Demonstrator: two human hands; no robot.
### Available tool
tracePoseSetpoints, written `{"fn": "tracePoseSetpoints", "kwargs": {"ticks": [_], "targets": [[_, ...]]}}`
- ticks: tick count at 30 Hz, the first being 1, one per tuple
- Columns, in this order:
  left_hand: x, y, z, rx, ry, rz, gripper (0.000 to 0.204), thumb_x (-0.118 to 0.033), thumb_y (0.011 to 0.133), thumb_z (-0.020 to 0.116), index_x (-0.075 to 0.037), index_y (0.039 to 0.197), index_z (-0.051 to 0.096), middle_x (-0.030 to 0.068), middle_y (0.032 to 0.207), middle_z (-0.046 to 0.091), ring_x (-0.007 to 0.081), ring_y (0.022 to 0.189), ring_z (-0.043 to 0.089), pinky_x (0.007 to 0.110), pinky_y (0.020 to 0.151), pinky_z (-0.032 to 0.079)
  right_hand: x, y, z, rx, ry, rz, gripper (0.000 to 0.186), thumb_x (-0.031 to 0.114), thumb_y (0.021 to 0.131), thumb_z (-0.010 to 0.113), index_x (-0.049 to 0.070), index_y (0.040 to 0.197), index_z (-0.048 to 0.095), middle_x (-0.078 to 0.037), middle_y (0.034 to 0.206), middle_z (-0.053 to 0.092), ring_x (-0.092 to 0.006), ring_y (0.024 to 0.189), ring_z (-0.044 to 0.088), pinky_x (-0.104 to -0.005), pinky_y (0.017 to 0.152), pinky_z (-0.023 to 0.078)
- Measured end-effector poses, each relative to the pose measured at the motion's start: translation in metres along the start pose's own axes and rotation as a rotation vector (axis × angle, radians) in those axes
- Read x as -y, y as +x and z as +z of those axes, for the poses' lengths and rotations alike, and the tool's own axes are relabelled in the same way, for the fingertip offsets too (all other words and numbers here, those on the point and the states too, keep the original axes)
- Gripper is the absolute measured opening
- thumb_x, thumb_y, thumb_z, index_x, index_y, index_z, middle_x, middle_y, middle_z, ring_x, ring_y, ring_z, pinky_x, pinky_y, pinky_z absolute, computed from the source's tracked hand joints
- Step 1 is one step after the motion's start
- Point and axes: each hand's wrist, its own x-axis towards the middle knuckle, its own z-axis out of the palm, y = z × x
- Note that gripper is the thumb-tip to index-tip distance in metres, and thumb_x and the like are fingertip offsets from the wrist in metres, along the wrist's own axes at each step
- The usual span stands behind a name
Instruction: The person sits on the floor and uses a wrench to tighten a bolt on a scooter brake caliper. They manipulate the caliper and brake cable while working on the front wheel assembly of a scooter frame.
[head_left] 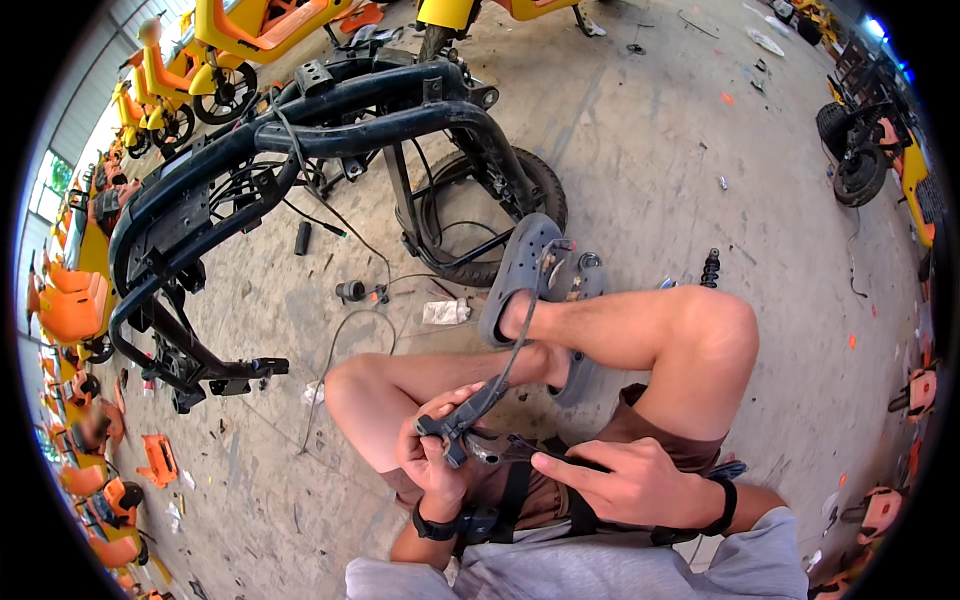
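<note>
My left hand [432,450] is closed around a black brake-lever-like fitting [456,424], held above my lap. A dark cable [522,335] runs from the fitting up past my ankle to the grey clog. My right hand [625,480] grips a slim black piece [522,449], its index finger stretched along it. That piece points left at the fitting, close to its metal end; whether they touch I cannot tell. The fingers hide most of the slim piece, so its kind is unclear.
A black scooter frame [300,135] with loose wires stands ahead on the left, by a wheel [548,190]. On the concrete floor lie a shock absorber spring [710,268], a white packet [446,312] and an orange part [158,460]. Yellow scooters [270,30] line the far left.
</note>
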Motion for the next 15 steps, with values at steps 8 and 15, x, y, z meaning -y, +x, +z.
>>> {"fn": "tracePoseSetpoints", "kwargs": {"ticks": [8,15], "targets": [[-0.010,0.003,0.004,0.117,0.117,0.097,0.044,-0.040,0.100,0.052,0.003,0.110,0.054,0.0298,0.116,0.059,0.0424,0.105,0.062,0.043,0.065,0.061,0.007,-0.001,-0.022,0.028,-0.070,-0.008,0.067,0.003,0.061,0.067,0.020,0.126,0.068,-0.006,0.087,0.063,-0.0139,0.060,0.062,-0.0256,0.047,0.050],[-0.014,0.002,0.010,0.095,0.150,0.057,0.046,-0.041,0.100,0.053,0.004,0.110,0.053,0.0305,0.116,0.058,0.0396,0.099,0.065,0.043,0.065,0.061,0.008,0.001,-0.037,0.073,-0.131,-0.023,0.066,0.005,0.062,0.067,0.022,0.126,0.067,-0.005,0.085,0.062,-0.0131,0.059,0.060,-0.0251,0.046,0.048]]}}
